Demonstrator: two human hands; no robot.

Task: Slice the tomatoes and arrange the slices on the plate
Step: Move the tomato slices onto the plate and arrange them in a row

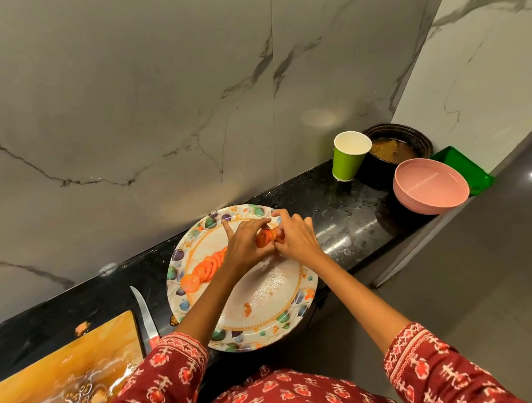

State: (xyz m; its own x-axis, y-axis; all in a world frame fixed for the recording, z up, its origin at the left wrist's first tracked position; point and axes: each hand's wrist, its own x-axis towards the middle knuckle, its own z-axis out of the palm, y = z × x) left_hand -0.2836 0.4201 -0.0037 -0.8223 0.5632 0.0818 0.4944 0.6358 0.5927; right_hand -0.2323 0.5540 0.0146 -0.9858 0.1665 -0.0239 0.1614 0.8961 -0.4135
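Observation:
A round plate (272,294) with a leaf pattern lies on the black counter. A curved row of tomato slices (205,269) runs along its left side. A small tomato scrap (247,309) lies near the plate's middle. Both hands meet over the far part of the plate. My left hand (245,243) and my right hand (293,236) together hold a stack of tomato slices (267,237) between their fingers. A knife (146,315) rests on the counter left of the plate, its handle hidden by my left sleeve.
A wooden cutting board (74,367) with tomato bits sits at the bottom left. At the far right stand a green paper cup (348,158), a dark pot (394,146), a pink bowl (429,186) and a green tray (463,168). The counter (350,224) is narrow, against a marble wall.

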